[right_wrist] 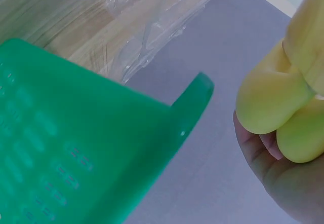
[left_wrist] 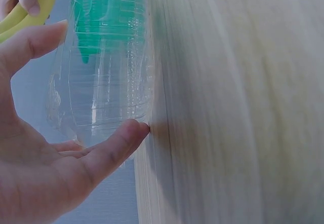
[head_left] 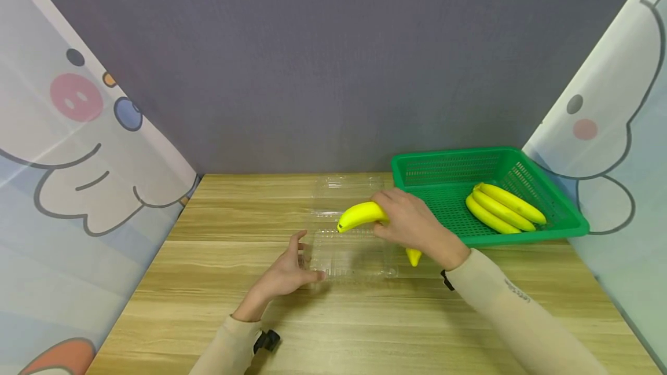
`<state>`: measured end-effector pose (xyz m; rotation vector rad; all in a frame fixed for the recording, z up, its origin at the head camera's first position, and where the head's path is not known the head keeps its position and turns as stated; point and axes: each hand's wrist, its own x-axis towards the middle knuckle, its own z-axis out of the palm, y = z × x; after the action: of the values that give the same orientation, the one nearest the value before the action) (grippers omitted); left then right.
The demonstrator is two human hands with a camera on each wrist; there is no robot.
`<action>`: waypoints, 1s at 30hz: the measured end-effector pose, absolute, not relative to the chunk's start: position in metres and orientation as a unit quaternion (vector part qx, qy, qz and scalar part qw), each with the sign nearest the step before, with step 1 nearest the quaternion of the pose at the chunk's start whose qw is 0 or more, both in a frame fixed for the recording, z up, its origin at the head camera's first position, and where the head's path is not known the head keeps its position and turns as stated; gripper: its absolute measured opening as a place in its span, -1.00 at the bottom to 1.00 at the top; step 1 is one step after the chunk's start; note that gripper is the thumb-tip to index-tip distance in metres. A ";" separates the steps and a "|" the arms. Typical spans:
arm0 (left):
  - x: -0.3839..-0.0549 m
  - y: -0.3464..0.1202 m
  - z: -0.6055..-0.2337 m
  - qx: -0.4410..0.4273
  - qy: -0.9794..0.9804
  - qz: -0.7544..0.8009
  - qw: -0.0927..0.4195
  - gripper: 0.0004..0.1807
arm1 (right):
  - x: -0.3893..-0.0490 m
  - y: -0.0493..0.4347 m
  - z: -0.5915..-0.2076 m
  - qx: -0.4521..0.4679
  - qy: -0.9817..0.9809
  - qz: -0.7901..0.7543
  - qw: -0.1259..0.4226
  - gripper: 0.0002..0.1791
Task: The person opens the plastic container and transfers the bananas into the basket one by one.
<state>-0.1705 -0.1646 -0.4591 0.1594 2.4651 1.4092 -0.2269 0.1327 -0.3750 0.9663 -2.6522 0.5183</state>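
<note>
A small bunch of yellow bananas (head_left: 359, 214) hangs in the grip of my right hand (head_left: 405, 220), above the right part of a clear plastic clamshell box (head_left: 346, 256). The right wrist view shows the rounded ends of two bananas (right_wrist: 268, 100) beside my curled fingers. The box lies with its lid (head_left: 346, 190) folded back toward the wall. At the box's left side is my left hand (head_left: 283, 274), thumb and fingers spread apart. In the left wrist view, its fingertips are right at the clear wall (left_wrist: 106, 82).
To the right stands a green perforated basket (head_left: 521, 240) with another bunch of bananas (head_left: 502, 208) in it. A grey wall (head_left: 312, 74) closes off the back of the wooden table (head_left: 208, 282). Panels with cartoon animals flank both sides.
</note>
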 end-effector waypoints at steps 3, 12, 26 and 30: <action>-0.171 -0.165 -0.459 0.056 0.856 0.491 0.151 0.28 | -0.228 0.136 -0.375 0.333 -0.915 0.181 0.140 -0.68; -0.170 -0.165 -0.459 0.055 0.858 0.488 0.151 0.27 | -0.229 0.146 -0.373 0.336 -0.913 0.168 0.160 -0.69; -0.171 -0.165 -0.459 0.056 0.854 0.495 0.153 0.26 | -0.230 0.155 -0.368 0.310 -0.927 0.151 0.145 -0.64; -0.171 -0.165 -0.459 0.058 0.853 0.495 0.153 0.26 | -0.231 0.158 -0.368 0.307 -0.929 0.149 0.144 -0.64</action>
<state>-0.1709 -0.1646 -0.4589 0.1664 2.4479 1.4201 -0.2307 0.1578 -0.3677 0.8848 -2.6783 0.4299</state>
